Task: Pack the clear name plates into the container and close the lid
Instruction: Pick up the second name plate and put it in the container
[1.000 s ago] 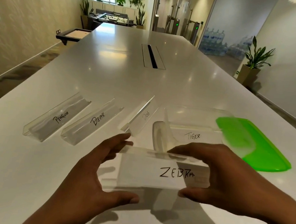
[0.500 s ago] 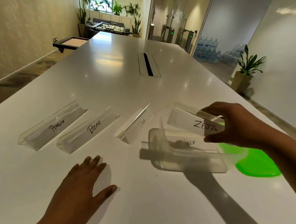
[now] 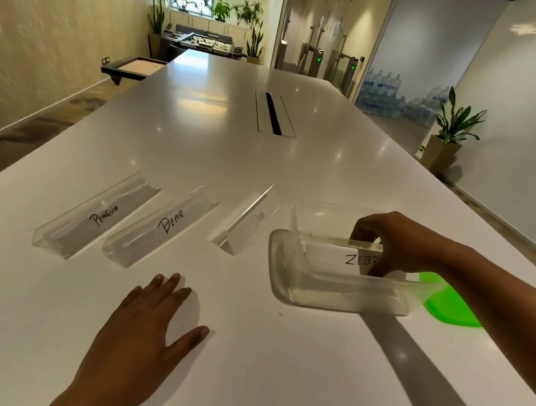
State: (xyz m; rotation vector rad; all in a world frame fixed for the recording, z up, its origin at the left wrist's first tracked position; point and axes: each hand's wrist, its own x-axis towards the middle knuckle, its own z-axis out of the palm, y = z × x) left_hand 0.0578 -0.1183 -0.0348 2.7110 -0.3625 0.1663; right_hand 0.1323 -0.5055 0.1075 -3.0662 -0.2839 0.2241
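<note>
right hand point(image 3: 395, 241) has its fingers pinched on the zebra plate point(image 3: 340, 256), which sits inside the clear container point(image 3: 334, 286). left hand point(image 3: 144, 325) lies flat on the bench point(image 3: 199, 149), fingers spread, holding nothing. penguin plate point(image 3: 93, 217), bear plate point(image 3: 158, 227) and dog plate point(image 3: 248, 224) line up left of the container, green lid point(image 3: 447, 307) right of it.

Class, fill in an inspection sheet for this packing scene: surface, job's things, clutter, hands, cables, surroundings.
Surface: white table, glossy.
Job's things: clear container open; ZEBRA plate going in; PENGUIN plate, BEAR plate and DOG plate outside, in a row; green lid off, beside the container.
Clutter: nothing seen.
Hands: right hand grips the ZEBRA plate; left hand flat on the table, empty.
Cables: nothing seen; cable slot in the table.
Surroundings: potted plant, water bottles, foosball table.
</note>
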